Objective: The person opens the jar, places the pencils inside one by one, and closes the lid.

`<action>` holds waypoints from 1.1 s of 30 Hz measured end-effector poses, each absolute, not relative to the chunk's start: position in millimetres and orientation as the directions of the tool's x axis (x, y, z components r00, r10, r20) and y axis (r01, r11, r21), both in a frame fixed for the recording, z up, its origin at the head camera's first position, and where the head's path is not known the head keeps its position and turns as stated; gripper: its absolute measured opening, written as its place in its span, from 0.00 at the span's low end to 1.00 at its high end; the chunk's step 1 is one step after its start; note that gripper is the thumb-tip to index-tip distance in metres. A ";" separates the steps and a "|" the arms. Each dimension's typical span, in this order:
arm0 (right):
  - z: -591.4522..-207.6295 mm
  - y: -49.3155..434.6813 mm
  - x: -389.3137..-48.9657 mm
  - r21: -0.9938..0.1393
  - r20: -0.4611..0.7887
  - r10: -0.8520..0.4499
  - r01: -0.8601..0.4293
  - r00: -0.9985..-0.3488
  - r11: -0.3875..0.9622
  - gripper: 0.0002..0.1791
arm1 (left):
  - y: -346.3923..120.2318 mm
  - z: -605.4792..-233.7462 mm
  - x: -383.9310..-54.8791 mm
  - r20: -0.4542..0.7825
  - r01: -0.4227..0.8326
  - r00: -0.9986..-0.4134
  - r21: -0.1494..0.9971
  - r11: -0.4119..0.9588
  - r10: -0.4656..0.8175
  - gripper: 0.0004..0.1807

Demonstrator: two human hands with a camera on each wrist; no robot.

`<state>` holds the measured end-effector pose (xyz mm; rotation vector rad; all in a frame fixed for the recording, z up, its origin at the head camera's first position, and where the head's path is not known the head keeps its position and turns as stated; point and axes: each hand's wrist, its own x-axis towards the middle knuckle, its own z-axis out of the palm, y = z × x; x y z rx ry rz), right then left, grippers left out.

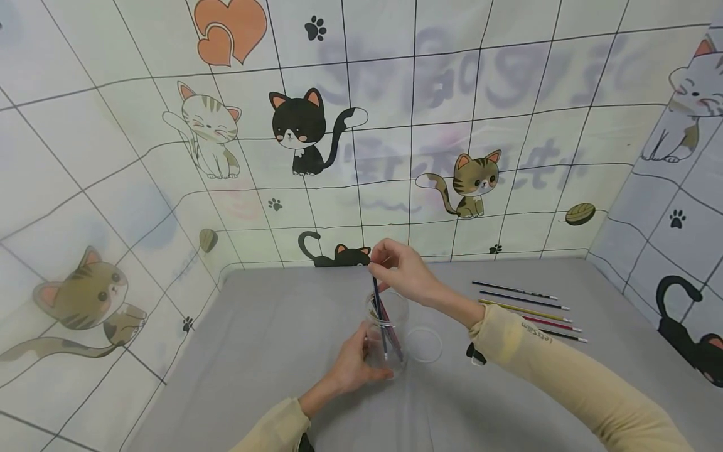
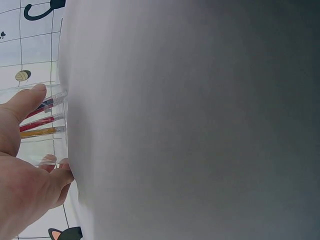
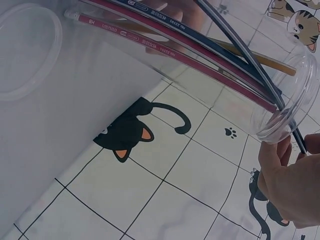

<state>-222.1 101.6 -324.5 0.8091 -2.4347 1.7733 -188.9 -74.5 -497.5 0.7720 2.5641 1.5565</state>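
Observation:
A clear plastic jar [image 1: 400, 309] stands on the grey table, its mouth uncovered. Around its lower part my left hand [image 1: 351, 365] grips the wall, thumb on one side and fingers on the other. My right hand [image 1: 403, 271], above the mouth, pinches the upper end of a dark pencil [image 3: 239, 47] that slants down into the jar. Inside lean more pencils: a red pencil [image 3: 175, 54], a dark blue pencil [image 3: 172, 22] and a yellow pencil [image 2: 42, 132] among them. In the left wrist view their white eraser ends sit near the jar's bottom.
A round translucent lid [image 1: 425, 344] lies right of the jar. Farther right, several pencils lie in a row, including a yellow pencil [image 1: 522, 309]; my right forearm [image 1: 542, 351] crosses in front of them. A cat-printed cloth [image 1: 384, 157] hangs behind the table.

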 end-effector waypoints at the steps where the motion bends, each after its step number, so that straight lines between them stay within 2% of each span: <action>1: -324.6 101.6 -222.1 -0.879 0.314 -0.394 -0.421 -0.864 0.222 0.03 | -74.5 -497.6 -188.9 0.213 0.390 -0.875 0.843 0.371 0.434 0.47; 20: -323.8 105.8 -219.6 -0.878 0.239 -0.442 -0.387 -0.864 0.282 0.04 | -75.6 -495.2 -187.9 0.198 0.384 -0.873 0.842 0.378 0.445 0.47; 27: -325.7 107.7 -219.8 -0.824 0.235 -0.516 -0.450 -0.824 0.343 0.07 | -76.1 -494.9 -187.3 0.213 0.394 -0.869 0.844 0.364 0.447 0.47; 33: -324.4 111.1 -220.6 -0.806 0.285 -0.494 -0.485 -0.821 0.340 0.07 | -75.8 -494.9 -187.6 0.215 0.393 -0.871 0.844 0.364 0.442 0.49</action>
